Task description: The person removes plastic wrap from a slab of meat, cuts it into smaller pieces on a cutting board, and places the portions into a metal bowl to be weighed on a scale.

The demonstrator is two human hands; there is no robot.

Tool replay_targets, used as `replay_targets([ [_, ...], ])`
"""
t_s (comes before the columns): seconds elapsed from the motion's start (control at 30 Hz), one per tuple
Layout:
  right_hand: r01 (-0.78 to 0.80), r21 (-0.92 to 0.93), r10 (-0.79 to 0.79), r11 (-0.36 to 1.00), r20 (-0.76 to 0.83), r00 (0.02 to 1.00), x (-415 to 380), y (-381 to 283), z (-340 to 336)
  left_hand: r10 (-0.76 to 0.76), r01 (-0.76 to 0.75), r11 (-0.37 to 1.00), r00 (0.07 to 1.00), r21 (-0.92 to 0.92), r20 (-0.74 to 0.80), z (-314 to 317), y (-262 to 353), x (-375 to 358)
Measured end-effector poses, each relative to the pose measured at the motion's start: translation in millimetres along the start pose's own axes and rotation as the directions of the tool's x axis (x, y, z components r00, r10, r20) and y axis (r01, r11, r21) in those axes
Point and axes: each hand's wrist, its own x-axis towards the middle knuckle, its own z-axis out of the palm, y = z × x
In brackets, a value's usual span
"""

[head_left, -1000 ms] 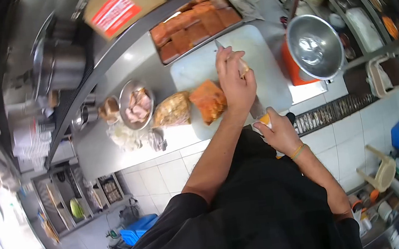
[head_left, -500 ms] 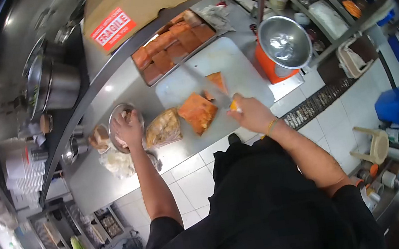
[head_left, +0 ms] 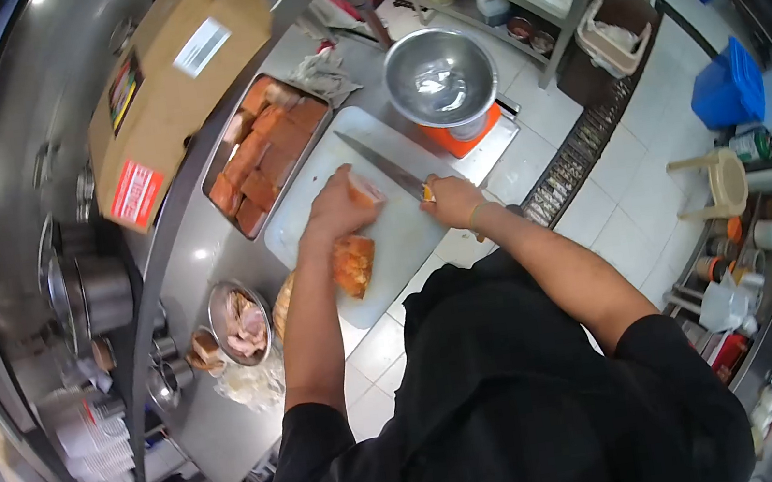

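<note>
My right hand [head_left: 451,200] is closed around the yellow-orange handle of a long knife [head_left: 382,158], whose blade points up and left over the white cutting board [head_left: 414,232]. My left hand [head_left: 340,206] is on the board, its fingers closed on a pale-edged piece of meat [head_left: 366,191] left of the blade. Just below that hand lies an orange-coloured slab of meat [head_left: 354,267]. Another slab [head_left: 284,305] is partly hidden behind my left forearm. A steel bowl [head_left: 213,312] of pale pink meat pieces [head_left: 245,326] stands at the left.
Beyond the board, a metal tray [head_left: 323,120] holds several orange-brown meat blocks [head_left: 265,150]. On the right, a steel bowl [head_left: 441,78] sits on an orange scale [head_left: 460,138]. A cardboard box [head_left: 167,94] rests on the overhead shelf. Crumpled plastic [head_left: 254,385] lies near the meat bowl.
My left hand has left the bowl of meat pieces and moved right onto the board, taking hold of a piece of meat. The knife stays in my right hand. The view has turned.
</note>
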Motion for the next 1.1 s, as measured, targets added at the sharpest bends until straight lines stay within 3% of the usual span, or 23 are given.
replay_targets([
  [0.03, 0.005, 0.012, -0.005, 1.000, 0.001, 1.000, 0.6, 1.9, 2.6, -0.027, 0.029, 0.993, 0.999, -0.115, 0.021, -10.5, 4.4, -6.2],
  [0.13, 0.022, 0.041, -0.022, 0.999, 0.002, 1.000, 4.1, 6.7, 3.0, 0.115, -0.124, 0.987, 0.989, -0.104, -0.092, -50.3, 30.9, -19.3],
  [0.23, 0.022, 0.072, -0.023, 0.997, 0.008, 1.000, 3.8, 7.3, 2.1, 0.152, -0.179, 0.975, 0.970, -0.133, -0.190, -92.3, 98.5, -28.6],
  [0.33, 0.032, 0.097, -0.032, 0.995, -0.003, 0.999, 2.8, 9.9, 1.2, 0.325, -0.323, 0.944, 0.893, 0.061, -0.312, -107.1, 151.6, -9.1],
  [0.37, 0.038, 0.106, -0.037, 0.994, -0.007, 0.999, 2.0, 11.0, 2.6, 0.336, -0.343, 0.938, 0.883, 0.039, -0.329, -106.3, 168.2, 0.4],
  [0.5, 0.059, 0.150, -0.054, 0.987, -0.036, 0.998, -1.6, 14.3, 0.5, 0.406, -0.354, 0.906, 0.883, 0.234, -0.234, -96.0, 220.9, 41.7],
  [0.63, 0.075, 0.180, -0.070, 0.981, -0.036, 0.997, -2.1, 15.9, 0.2, 0.463, -0.385, 0.835, 0.878, 0.392, -0.123, -58.6, 226.8, 83.8],
  [0.73, 0.080, 0.210, -0.072, 0.974, -0.047, 0.996, -0.2, 19.0, 3.4, 0.415, -0.329, 0.819, 0.905, 0.471, -0.090, -41.6, 230.5, 91.3],
  [1.1, 0.108, 0.275, -0.097, 0.955, -0.055, 0.994, -2.1, 25.4, 5.4, 0.437, -0.397, 0.855, 0.898, 0.334, -0.052, -40.9, 218.6, 102.1],
])
